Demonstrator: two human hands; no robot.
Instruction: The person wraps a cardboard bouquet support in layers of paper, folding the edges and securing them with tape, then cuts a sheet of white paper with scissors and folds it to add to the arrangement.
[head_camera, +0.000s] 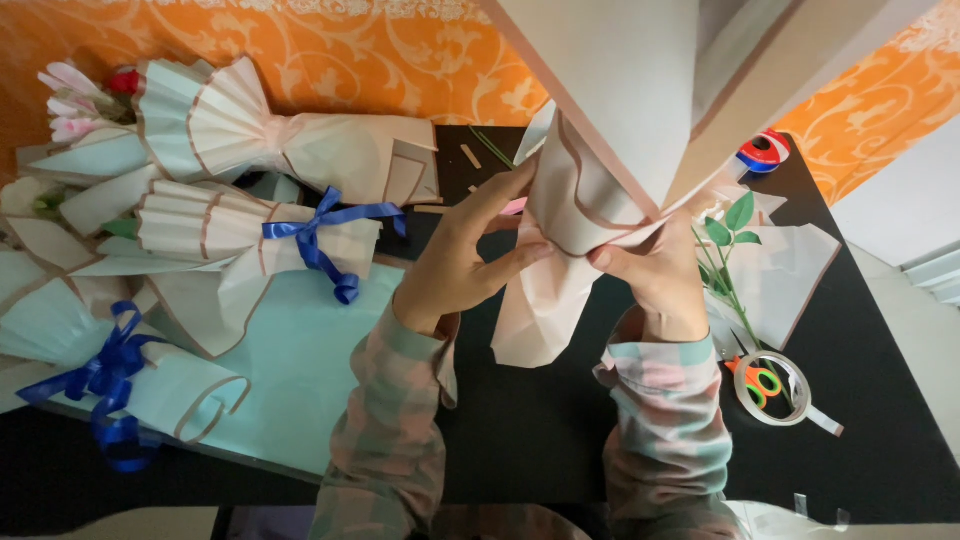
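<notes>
**Two hands closed on the neck of a paper wrap**

Two hands are closed around one wrap (560, 215) of pale pink paper with a brown edge, held upright above the black surface (520, 420). The wrap is gripped at its narrowest part, where the paper is gathered; above that it flares wide towards the camera, and below it a short tail hangs free, clear of the surface.

The left hand (455, 265) is pressed against the left side of the gather, with the thumb and fingers spread over the folds, seemingly so that the pleats are kept from springing open. The right hand (655, 270) is clamped on the right side, with the thumb laid across the front where the paper edges overlap. By both together the neck is pinched shut. What is inside the wrap cannot be seen.

To the left, three finished bouquets are laid on their sides: one tied in pink (270, 135), and two bound with blue ribbon (320, 240) (105, 375). Under them a sheet of light blue paper (300, 370) is spread flat.

To the right, a leafy stem (728, 240) lies on a loose pink sheet (790, 270). Just beside it, near the right wrist, a roll of clear tape (775, 388) is kept with orange-handled scissors (757, 380) lying partly inside it. A red and blue roll (765, 150) sits at the far edge, by the orange patterned wall (350, 60).
</notes>
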